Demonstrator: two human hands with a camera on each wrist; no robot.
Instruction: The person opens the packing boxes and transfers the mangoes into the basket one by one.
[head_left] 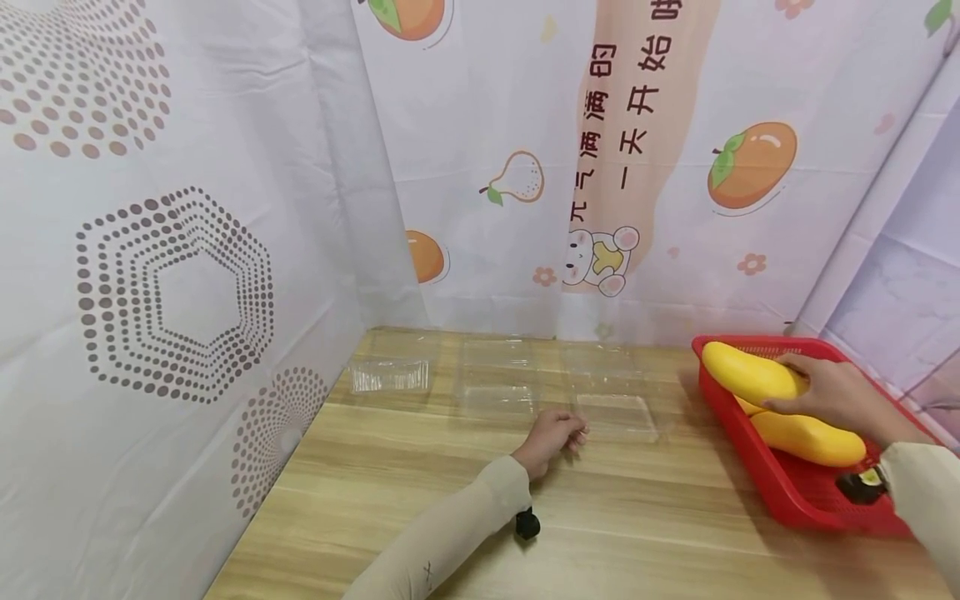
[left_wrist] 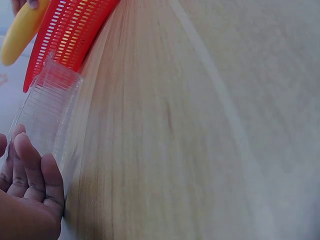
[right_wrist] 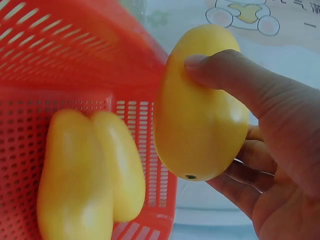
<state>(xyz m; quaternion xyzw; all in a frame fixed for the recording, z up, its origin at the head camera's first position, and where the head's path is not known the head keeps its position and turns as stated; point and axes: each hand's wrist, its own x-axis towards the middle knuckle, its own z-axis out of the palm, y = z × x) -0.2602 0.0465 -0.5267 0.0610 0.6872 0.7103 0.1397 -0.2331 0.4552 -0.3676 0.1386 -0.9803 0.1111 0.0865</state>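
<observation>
My right hand [head_left: 828,396] grips a smooth yellow mango [head_left: 742,373], thumb on one side and fingers round the other, over the left edge of a red plastic basket [head_left: 772,483]. In the right wrist view the held mango [right_wrist: 200,115] shows a small dark spot at its lower end. Two more mangoes [right_wrist: 75,175] lie side by side inside the basket. My left hand [head_left: 553,437] rests low over the table with fingers loosely bent and nothing in them. Its fingertips are close beside a clear plastic box [head_left: 615,417], seen also as a ribbed clear box [left_wrist: 50,100] in the left wrist view.
More clear plastic boxes stand along the back of the wooden table [head_left: 420,500], including a middle one [head_left: 497,400] and a left one [head_left: 390,375]. Behind them hangs a printed curtain [head_left: 465,108], with another patterned curtain [head_left: 187,333] on the left.
</observation>
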